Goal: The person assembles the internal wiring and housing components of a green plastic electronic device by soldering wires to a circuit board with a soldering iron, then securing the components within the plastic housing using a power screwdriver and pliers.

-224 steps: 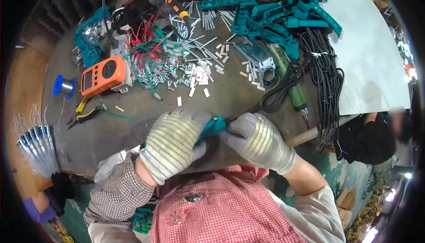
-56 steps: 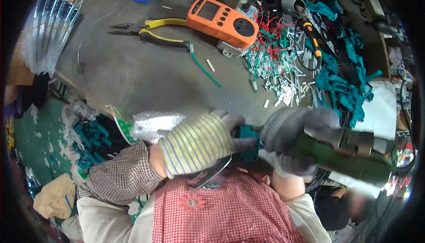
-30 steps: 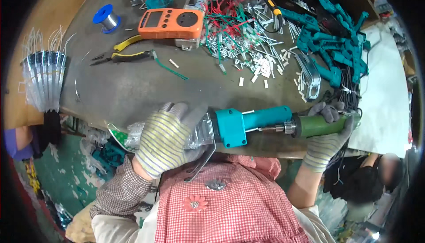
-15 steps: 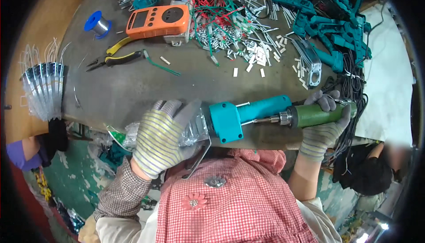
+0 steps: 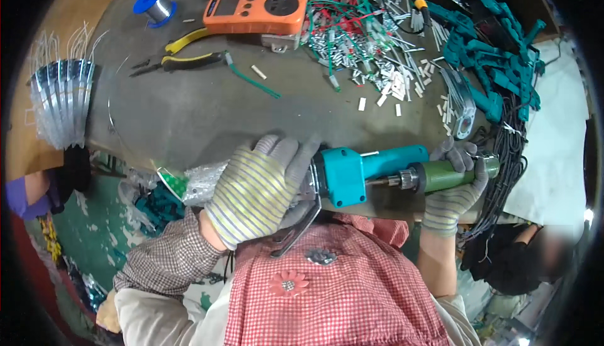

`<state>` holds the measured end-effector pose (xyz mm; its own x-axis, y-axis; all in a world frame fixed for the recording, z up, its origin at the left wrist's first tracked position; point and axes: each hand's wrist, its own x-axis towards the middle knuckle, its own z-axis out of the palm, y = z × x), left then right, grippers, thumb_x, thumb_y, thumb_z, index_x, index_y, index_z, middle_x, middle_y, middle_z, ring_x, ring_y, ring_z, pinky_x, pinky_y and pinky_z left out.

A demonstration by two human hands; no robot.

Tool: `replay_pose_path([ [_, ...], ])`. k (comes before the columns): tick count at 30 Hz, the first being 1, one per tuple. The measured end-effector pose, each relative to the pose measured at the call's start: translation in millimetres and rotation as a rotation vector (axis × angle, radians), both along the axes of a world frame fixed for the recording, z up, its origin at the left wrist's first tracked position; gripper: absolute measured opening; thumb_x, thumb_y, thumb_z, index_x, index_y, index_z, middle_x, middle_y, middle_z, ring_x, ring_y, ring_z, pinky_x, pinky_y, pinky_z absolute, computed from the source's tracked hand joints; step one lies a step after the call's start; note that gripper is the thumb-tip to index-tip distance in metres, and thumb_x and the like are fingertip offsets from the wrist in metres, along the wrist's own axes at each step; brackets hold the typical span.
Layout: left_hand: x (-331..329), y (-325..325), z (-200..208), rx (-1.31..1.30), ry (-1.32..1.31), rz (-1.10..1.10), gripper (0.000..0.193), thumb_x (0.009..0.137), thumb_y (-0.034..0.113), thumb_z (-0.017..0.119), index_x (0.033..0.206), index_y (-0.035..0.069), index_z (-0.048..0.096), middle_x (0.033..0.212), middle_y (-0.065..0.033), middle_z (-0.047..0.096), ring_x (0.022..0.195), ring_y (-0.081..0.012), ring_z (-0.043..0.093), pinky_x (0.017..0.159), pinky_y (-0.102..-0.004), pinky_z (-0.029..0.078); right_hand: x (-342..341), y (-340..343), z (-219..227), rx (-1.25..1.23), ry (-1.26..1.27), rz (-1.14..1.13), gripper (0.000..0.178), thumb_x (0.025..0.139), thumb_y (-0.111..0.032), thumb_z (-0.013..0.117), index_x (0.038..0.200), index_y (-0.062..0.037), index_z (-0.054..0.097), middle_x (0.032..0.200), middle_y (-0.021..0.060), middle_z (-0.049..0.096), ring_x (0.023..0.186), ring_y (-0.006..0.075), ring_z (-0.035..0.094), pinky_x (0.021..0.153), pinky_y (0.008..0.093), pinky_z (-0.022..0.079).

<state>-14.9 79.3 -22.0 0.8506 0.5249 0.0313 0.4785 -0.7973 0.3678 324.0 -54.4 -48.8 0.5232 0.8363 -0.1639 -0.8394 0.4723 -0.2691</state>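
Note:
My left hand (image 5: pixel 263 188), in a grey striped work glove, grips the metal end of a teal plastic tool housing (image 5: pixel 360 170) held level at the table's near edge. My right hand (image 5: pixel 454 187), gloved the same way, is wrapped around a green-handled electric screwdriver (image 5: pixel 440 173). Its bit points left into the side of the teal housing. Both hands are close to my chest, above a red checked apron.
On the dark round table (image 5: pixel 189 113) lie an orange multimeter (image 5: pixel 255 10), yellow-handled pliers (image 5: pixel 182 56), a blue solder spool (image 5: pixel 151 6), a heap of small white and metal pieces (image 5: pixel 371 50), several teal housings (image 5: pixel 497 62) and black cables (image 5: pixel 513 157). Metal strips (image 5: pixel 60 103) sit left.
The teal housing and green screwdriver have come up level in front of me. My right hand shifted from the housing to the screwdriver handle, and the bit now meets the housing.

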Motion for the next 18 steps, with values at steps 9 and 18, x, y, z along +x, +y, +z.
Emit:
replay_pose_path([
  [9,1,-13,-12,0.049,0.008,0.047,0.109,0.076,0.043,0.084,0.162,-0.009,0.042,0.123,-0.0200,0.063,0.112,-0.0388,0.062,0.087,-0.0518,0.053,6,14,-17,-0.039,0.023,-0.095,0.024,0.096,-0.018,0.074,0.110,-0.0034,0.061,0.079,-0.0034,0.049,0.066,0.0141,0.050,0.127,0.0542,0.044],
  [18,-1,-11,-13,0.083,0.044,0.050,0.110,0.077,0.047,0.084,0.162,-0.009,0.042,0.124,-0.0191,0.063,0.112,-0.0371,0.061,0.088,-0.0493,0.054,-2,14,2,0.040,-0.022,-0.003,0.023,0.098,-0.018,0.072,0.112,-0.0050,0.060,0.079,-0.0047,0.048,0.071,0.0141,0.051,0.125,0.0518,0.045],
])
